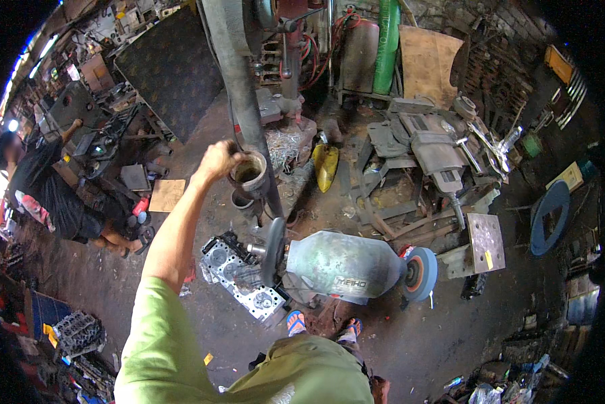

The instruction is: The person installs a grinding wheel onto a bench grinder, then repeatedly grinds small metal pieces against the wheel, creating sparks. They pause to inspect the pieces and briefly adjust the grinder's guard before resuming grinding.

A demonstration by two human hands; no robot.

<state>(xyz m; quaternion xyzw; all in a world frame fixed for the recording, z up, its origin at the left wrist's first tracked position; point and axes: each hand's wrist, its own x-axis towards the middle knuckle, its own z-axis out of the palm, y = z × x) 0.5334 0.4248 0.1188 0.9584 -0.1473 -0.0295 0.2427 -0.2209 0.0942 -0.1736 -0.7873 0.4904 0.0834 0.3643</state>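
Note:
My left hand is stretched forward, its fingers closed at the rim of a dirty, round metal cup beside a grey post. What those fingers hold, if anything, is hard to see. A second, darker cup sits just below the first. My right hand is out of view. In front of me stands a bench grinder with a worn grey-green body. It has a dark wheel on its left end and a blue-grey grinding wheel on its right.
An engine cylinder head lies left of the grinder. Beyond are metal scrap, a yellow curved piece and a green gas cylinder. A square metal plate stands at right. Another person works at the far left.

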